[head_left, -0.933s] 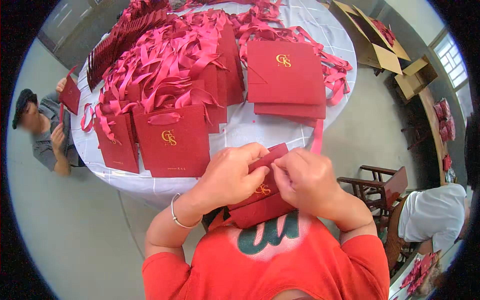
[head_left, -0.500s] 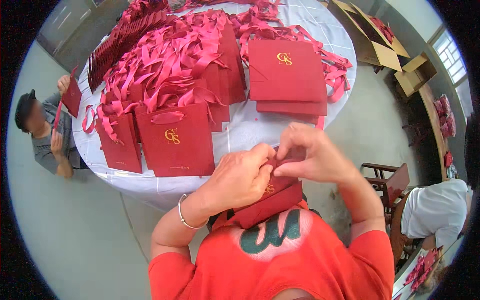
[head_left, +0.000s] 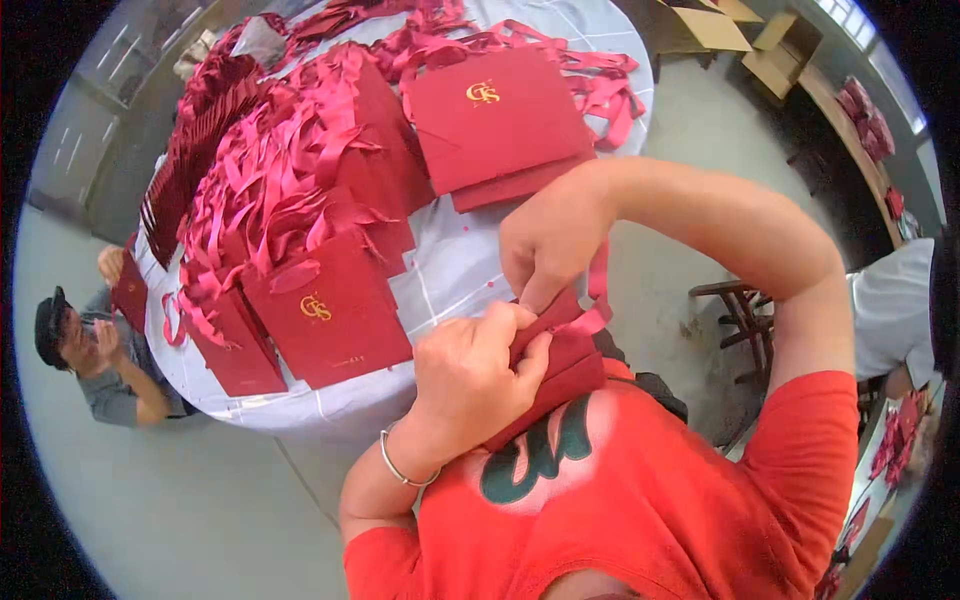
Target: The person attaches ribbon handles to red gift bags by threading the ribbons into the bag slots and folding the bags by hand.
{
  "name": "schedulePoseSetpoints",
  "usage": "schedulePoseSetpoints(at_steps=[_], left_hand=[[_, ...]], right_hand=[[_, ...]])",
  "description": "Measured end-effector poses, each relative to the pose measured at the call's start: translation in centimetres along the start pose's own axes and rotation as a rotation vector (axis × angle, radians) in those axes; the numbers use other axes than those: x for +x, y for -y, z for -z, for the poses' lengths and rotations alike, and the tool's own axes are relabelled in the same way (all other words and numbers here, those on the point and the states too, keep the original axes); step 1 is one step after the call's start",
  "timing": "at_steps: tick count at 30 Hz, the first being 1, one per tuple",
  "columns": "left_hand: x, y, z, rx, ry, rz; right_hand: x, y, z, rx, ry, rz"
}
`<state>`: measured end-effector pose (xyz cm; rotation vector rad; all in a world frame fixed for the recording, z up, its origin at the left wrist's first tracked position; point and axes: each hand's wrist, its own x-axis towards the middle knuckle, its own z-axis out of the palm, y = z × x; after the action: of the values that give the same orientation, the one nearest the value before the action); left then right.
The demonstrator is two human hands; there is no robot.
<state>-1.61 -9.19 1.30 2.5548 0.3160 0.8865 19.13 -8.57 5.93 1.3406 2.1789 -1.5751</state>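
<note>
A dark red paper bag (head_left: 565,372) lies against my chest, with a pink ribbon (head_left: 585,321) trailing over its right side. My left hand (head_left: 475,375) is closed on the bag's upper left edge, thumb bent toward the fingers. From above, my right hand (head_left: 560,235) reaches in with fingers pressed together at the same edge, almost touching the left fingertips. Whatever sits between the right fingertips is hidden. Just beyond my hands, a stack of flat red bags (head_left: 500,130) with gold lettering rests on the table.
A round table with a white cloth (head_left: 450,255) carries rows of upright red bags (head_left: 325,310) with tangled pink ribbon handles (head_left: 270,160). At the left, another person (head_left: 110,365) handles a red bag. A wooden chair (head_left: 745,325) and cardboard boxes (head_left: 785,55) are on the right.
My right hand has turned over, its elbow lifted outward, fingers now pointing down at the bag. The pink ribbon now shows on the bag's right. The view has shifted, moving the table leftward.
</note>
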Motion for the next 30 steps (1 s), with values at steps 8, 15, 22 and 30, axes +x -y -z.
schedulePoseSetpoints(at_steps=[8, 15, 22, 30], left_hand=[[-0.4, 0.1, 0.5, -0.046, 0.036, 0.055], [-0.7, 1.5, 1.0, -0.364, 0.116, 0.303], [-0.6, 1.1, 1.3, -0.351, 0.097, 0.21], [-0.3, 0.8, 1.3, -0.321, 0.132, 0.303]], right_hand=[[1.1, -0.5, -1.5, 0.231, 0.09, -0.077], [0.3, 0.3, -3.2, 0.281, -0.571, -0.127], [1.9, -0.2, -2.7, 0.107, -0.975, 0.003], [2.9, -1.7, -3.5, 0.005, -1.239, 0.055]])
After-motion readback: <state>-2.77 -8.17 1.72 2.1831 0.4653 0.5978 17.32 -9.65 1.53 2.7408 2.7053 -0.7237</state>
